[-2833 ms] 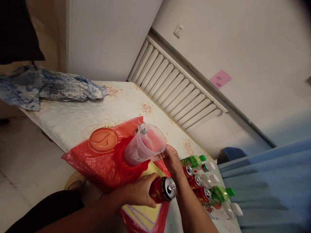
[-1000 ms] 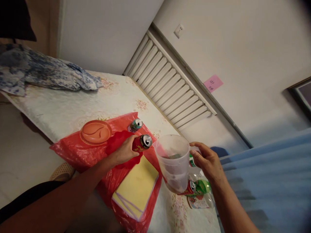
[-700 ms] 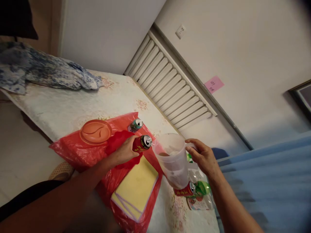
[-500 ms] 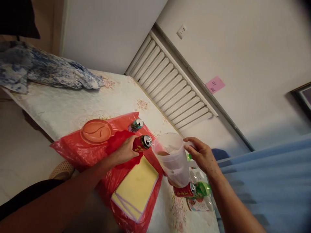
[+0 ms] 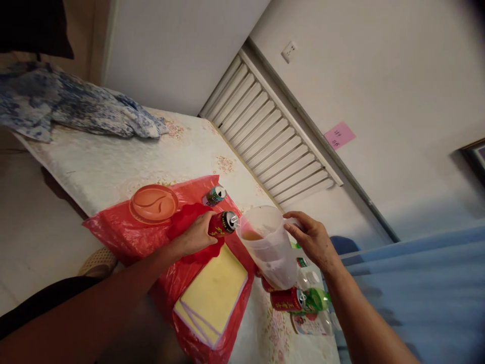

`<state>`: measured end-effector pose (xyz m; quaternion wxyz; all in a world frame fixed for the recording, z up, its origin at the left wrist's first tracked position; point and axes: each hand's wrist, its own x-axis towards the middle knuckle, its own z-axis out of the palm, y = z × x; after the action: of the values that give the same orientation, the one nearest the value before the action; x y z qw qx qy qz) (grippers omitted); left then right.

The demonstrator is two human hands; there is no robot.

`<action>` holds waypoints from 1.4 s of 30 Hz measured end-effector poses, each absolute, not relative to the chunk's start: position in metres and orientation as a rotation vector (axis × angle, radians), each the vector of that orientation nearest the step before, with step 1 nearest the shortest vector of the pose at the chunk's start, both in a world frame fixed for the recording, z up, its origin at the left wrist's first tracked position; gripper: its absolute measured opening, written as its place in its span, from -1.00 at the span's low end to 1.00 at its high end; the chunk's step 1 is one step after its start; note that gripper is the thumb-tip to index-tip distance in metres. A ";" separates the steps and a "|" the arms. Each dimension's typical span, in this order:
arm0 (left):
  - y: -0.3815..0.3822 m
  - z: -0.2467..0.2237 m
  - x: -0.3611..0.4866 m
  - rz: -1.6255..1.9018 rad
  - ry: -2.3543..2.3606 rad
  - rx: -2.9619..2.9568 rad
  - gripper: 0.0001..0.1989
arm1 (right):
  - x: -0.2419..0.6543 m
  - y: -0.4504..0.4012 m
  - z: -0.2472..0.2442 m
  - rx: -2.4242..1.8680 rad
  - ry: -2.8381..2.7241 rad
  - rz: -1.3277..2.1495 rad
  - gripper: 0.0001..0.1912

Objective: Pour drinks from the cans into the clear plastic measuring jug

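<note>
Head view. Your left hand (image 5: 197,236) was closed around the red can (image 5: 217,225); could not tell whether the can's base rested on the bag (image 5: 125,237). Its opened top faced 2 o'clock. Your right hand (image 5: 309,238) gripped the pitcher (image 5: 271,263) by its handle. Pitcher lay at 3 o'clock from the red can, tipped toward it, spout just beside the can's top; contact unclear. Brownish liquid showed inside, near the spout.

On the bag, from the red can: small can (image 5: 212,196) at 11 o'clock, opened; orange lid (image 5: 154,203) at 10; yellow stack (image 5: 215,290) at 6. From the pitcher, a second red can (image 5: 285,300) stood at 5 o'clock, beside a green bottle (image 5: 317,299).
</note>
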<state>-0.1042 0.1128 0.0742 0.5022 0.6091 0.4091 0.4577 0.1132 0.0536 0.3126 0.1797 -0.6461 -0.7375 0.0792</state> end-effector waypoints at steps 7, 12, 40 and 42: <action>0.113 0.074 -0.105 1.087 0.996 1.479 -0.44 | 0.110 0.057 0.313 -1.839 -2.119 0.210 -0.58; 0.114 0.072 -0.104 1.087 0.989 1.481 -0.47 | 0.109 0.059 0.314 -1.842 -2.138 0.199 -0.56; 0.114 0.073 -0.103 1.058 1.052 1.490 -0.46 | 0.106 0.064 0.318 -1.841 -2.186 0.190 -0.60; 0.115 0.073 -0.103 1.059 1.048 1.492 -0.45 | 0.105 0.064 0.319 -1.839 -2.192 0.188 -0.60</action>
<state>-0.1031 0.1149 0.0726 0.4939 0.6154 0.4323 0.4366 0.1050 0.0636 0.3189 0.1367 -0.6352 -0.7573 0.0651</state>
